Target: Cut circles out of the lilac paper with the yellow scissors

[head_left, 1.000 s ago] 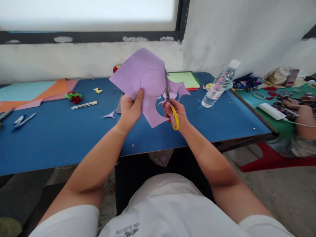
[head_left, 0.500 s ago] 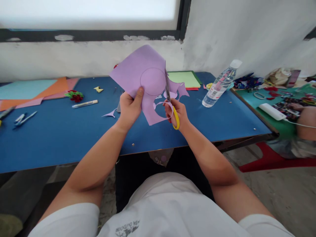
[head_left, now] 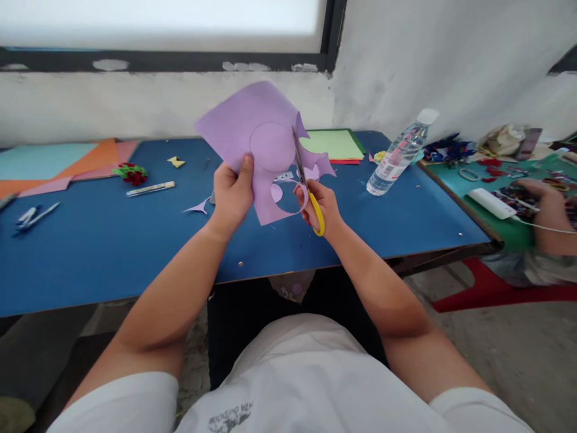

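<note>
My left hand [head_left: 232, 195] pinches a lilac paper sheet [head_left: 243, 123] with a circle drawn on it, held up above the blue table [head_left: 112, 240]. My right hand [head_left: 321, 204] grips yellow-handled scissors [head_left: 305, 183], whose blades point up along the circle's right edge. The sheet's lower right part has curved cut-outs. A small lilac offcut [head_left: 197, 208] lies on the table left of my left hand.
A water bottle [head_left: 396, 153] stands to the right, with green and red sheets [head_left: 333, 144] behind the paper. Coloured sheets [head_left: 54, 165], a red-green flower [head_left: 128, 173], a pen [head_left: 151, 189] and clips [head_left: 31, 215] lie left. Another person's hand [head_left: 547, 201] works at the green table [head_left: 509, 228] on the right.
The scissors have tilted, blades leaning further left along the circle. The lilac sheet and both hands have shifted slightly left and down. The other person's hand has moved on the green table.
</note>
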Demonstrator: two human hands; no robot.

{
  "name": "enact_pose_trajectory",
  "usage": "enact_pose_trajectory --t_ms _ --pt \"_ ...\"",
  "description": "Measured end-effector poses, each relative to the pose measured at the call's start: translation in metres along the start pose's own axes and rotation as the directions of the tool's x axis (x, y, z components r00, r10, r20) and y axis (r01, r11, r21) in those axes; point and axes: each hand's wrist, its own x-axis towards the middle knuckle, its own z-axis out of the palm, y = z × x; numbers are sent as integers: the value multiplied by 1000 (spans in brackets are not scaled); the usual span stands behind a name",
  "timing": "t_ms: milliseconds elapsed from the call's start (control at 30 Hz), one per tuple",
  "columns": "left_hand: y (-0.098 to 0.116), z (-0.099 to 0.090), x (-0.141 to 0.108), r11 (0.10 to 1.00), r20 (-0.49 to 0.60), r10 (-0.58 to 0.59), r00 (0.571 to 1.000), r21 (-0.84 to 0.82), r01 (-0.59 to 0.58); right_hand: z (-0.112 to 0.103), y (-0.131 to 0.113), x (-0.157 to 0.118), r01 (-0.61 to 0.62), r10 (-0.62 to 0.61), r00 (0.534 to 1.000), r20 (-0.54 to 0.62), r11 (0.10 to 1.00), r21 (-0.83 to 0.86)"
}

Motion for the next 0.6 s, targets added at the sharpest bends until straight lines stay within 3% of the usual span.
enact_pose_trajectory --t_ms 167,400,600 --pt "-4 -1 0 1000 21 -13 1000 -4 13 1 -2 -1 -12 12 1000 -7 1000 -4" --pt "7 -10 -3 985 92 98 991 131 -109 2 0 0 -52 50 999 18 991 120" --pt "11 -5 -4 983 91 94 991 146 -107 3 -2 1 -42 38 999 27 983 181"
